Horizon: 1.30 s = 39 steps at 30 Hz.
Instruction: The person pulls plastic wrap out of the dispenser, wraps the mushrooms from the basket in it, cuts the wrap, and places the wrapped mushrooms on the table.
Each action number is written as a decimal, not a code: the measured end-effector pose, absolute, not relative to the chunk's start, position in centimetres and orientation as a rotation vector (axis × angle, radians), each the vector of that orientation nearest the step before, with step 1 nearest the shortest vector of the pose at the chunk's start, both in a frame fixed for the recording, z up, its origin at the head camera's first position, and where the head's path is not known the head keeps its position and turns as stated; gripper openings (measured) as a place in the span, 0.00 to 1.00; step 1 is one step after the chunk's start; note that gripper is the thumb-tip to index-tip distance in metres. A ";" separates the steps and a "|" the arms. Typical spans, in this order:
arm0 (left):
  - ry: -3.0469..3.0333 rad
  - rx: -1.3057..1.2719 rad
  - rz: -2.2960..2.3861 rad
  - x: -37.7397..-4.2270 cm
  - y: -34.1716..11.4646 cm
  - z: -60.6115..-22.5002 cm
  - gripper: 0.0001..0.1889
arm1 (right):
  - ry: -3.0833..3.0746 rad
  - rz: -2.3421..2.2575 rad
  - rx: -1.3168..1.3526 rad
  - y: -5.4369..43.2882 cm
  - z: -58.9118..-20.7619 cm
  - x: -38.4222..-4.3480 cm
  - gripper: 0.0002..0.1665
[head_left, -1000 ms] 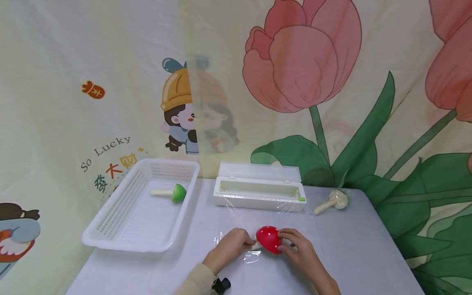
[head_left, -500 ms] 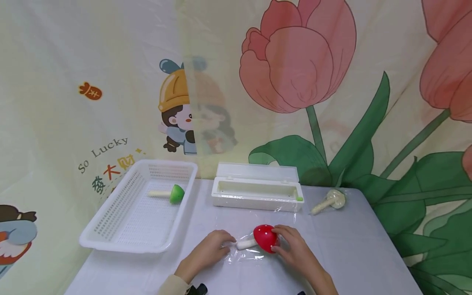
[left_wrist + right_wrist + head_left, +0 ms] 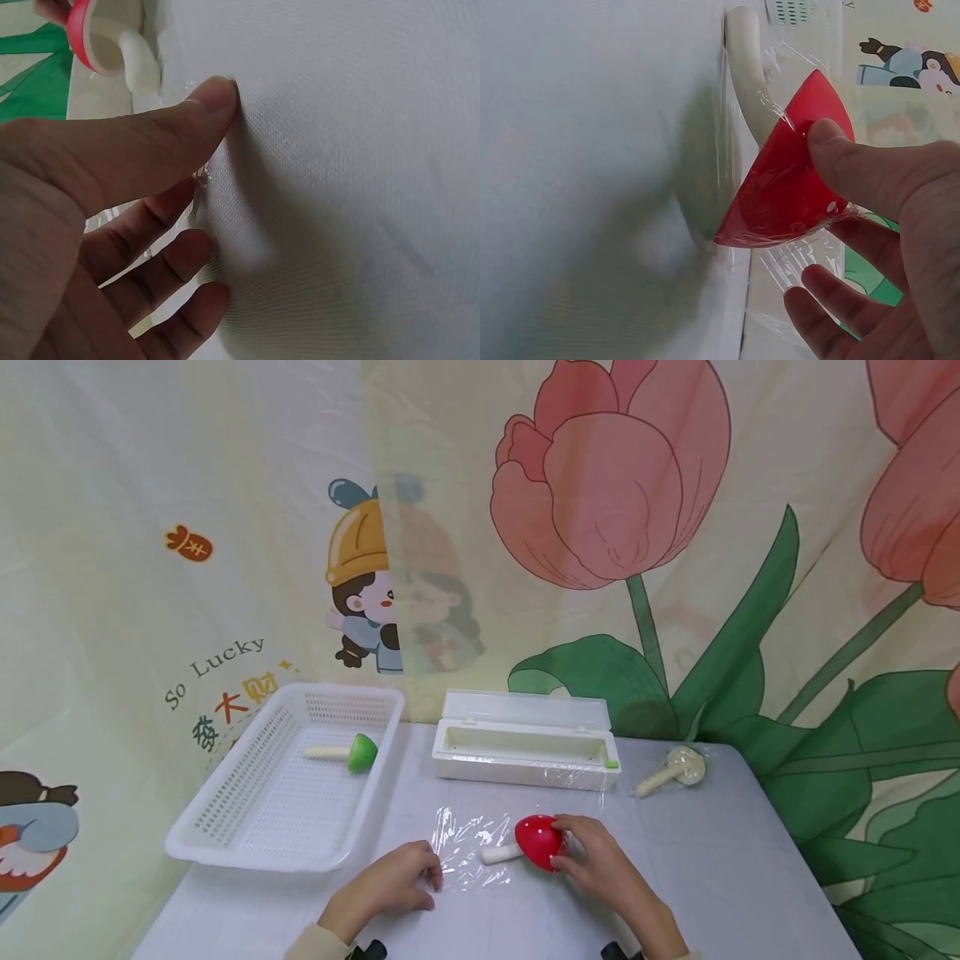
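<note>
1. Left hand (image 3: 393, 887) has slid away from the red mushroom (image 3: 538, 842), fingers loose and apart; can't tell if they touch the film (image 3: 459, 847).
2. Right hand (image 3: 600, 864) still pinches the cap, right in front of the box (image 3: 525, 772).
3. So imo it's a one-handed hold now, film spread past the stem (image 3: 500, 854) instead of bunched.

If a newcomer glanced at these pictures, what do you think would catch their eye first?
Probably the red mushroom-shaped toy, spotted white and held in the person's right hand near the front of the table. Next might come the large pink tulip printed on the backdrop behind, then the green-capped mushroom lying in the white basket on the left.
</note>
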<state>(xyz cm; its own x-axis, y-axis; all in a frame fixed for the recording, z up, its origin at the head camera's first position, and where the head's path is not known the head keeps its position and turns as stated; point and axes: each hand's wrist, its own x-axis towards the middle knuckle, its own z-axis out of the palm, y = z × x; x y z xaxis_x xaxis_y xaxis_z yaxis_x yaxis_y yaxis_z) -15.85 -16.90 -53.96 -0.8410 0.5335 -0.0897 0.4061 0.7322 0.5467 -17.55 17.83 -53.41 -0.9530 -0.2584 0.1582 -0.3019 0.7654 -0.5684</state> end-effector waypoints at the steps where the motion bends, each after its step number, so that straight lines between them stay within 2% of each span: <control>1: 2.702 0.737 0.753 -15.8 -16.9 -54.1 0.13 | -2.883 0.954 0.463 17.8 -53.3 -17.6 0.33; 15: 2.838 0.905 0.554 -16.1 -16.5 -54.7 0.10 | -2.881 0.920 0.507 17.7 -52.6 -18.1 0.31; 26: 2.777 0.774 0.719 -16.1 -16.9 -54.8 0.08 | -2.913 0.919 0.514 17.6 -52.2 -18.3 0.32; 30: 2.828 0.796 0.739 -16.7 -16.7 -54.7 0.08 | -2.919 0.924 0.518 17.7 -52.1 -18.3 0.31; 35: 2.901 0.861 0.765 -17.9 -16.0 -53.6 0.03 | -2.926 0.934 0.536 17.6 -52.1 -18.4 0.30; 39: 2.891 0.812 0.823 -19.0 -14.9 -53.0 0.03 | -2.947 0.941 0.534 17.5 -52.0 -18.6 0.29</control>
